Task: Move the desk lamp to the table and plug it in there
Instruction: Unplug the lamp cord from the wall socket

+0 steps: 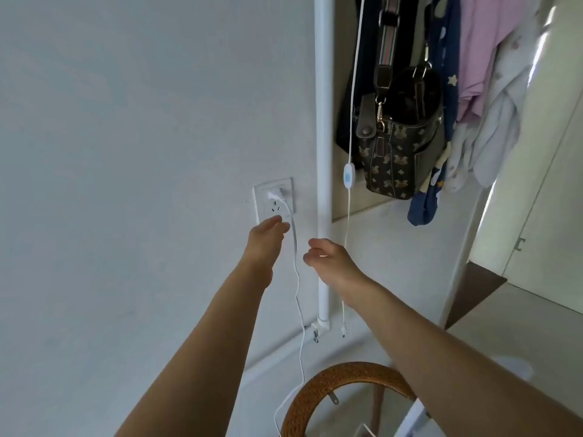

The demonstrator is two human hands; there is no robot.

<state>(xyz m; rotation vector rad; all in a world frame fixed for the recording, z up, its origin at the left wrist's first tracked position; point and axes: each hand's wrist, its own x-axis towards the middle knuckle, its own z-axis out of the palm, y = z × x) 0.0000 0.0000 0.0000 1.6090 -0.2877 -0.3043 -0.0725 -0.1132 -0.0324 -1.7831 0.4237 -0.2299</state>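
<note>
Two bare arms reach forward toward a white wall. The left hand (268,236) is at the lower edge of a wall socket (273,200), fingers loosely curled with nothing visibly gripped, right beside the white cable (298,298) that drops from a white plug (277,193) seated in the socket's upper slots. The right hand (328,258) hovers open and empty just right of that cable, in front of a white vertical pole (323,152). The cable runs down the wall toward the near floor, passing left of a round rattan-rimmed glass table (318,386) at the bottom edge. Right of the pole hangs a second thin white cord with an inline switch (348,175), its free end dangling near the floor. Beyond it hang a dark patterned handbag (400,146) and clothes (482,77). The desk lamp itself is out of view. The step appears to be unplugging; next, a hand likely needs to grip the plug body and pull it straight out
</note>
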